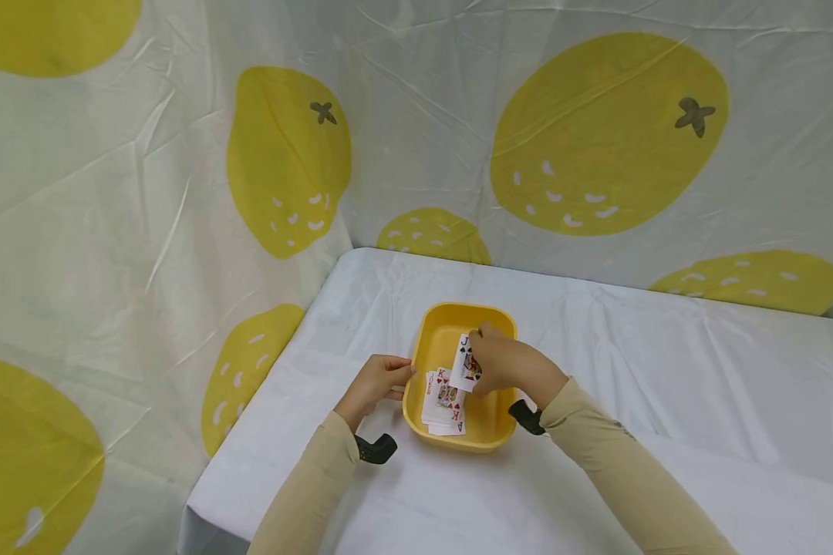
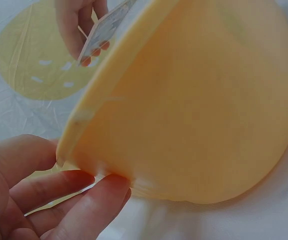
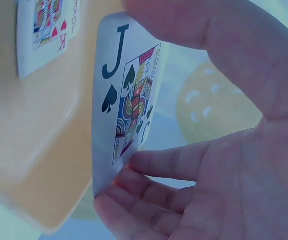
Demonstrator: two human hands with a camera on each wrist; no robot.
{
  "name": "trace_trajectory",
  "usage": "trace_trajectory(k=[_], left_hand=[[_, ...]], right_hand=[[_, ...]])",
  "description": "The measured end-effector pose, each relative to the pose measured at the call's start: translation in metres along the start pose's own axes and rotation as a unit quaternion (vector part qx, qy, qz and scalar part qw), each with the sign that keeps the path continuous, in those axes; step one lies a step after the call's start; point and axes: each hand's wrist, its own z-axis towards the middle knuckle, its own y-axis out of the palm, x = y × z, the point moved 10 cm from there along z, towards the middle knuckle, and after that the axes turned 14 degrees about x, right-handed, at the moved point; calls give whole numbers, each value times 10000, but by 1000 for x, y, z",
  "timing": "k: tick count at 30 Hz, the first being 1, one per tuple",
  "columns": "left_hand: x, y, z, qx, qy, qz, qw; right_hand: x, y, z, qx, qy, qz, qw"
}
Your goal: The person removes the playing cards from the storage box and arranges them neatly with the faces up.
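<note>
A yellow plastic basin (image 1: 463, 445) stands on the table, holding a loose pile of playing cards (image 1: 439, 401) in its near left part. A king of hearts lies on top, with a joker and an ace peeking out beneath. My left hand (image 1: 378, 384) pinches the basin's left rim, with fingers against the outer wall (image 2: 194, 120). Above the basin, my right hand (image 1: 510, 362) grips a jack of spades (image 3: 133, 100) by its edges, thumb on one side and fingertips on the other. Whether more cards sit behind the jack, I cannot tell.
A white cloth covers the table (image 1: 632, 370), whose left edge runs close to my left arm. Behind and to the left hangs a pale curtain (image 1: 423, 139) printed with large yellow fruits. Black straps with camera mounts (image 1: 376, 449) sit on both wrists.
</note>
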Motion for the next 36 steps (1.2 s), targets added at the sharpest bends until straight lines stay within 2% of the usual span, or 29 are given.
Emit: trace_trajectory(k=[3, 8, 17, 21, 30, 34, 36], left_hand=[[9, 1, -7, -49, 2, 38, 10000], [20, -1, -16, 14, 13, 158, 9999], [22, 1, -18, 25, 39, 137, 9999], [19, 1, -16, 41, 55, 181, 9998], [-6, -1, 3, 181, -66, 194, 9996], [-7, -1, 4, 218, -51, 222, 9995], [1, 0, -2, 172, -51, 200, 9996]], right_hand=[[12, -6, -8, 129, 5, 77, 9999], [33, -17, -22, 386, -104, -97, 9992], [81, -26, -53, 671, 55, -49, 9977], [104, -18, -66, 654, 195, -68, 9976], [148, 18, -90, 248, 578, -54, 9980], [158, 31, -94, 119, 599, 30, 9981], [160, 36, -95, 52, 619, 42, 9981]])
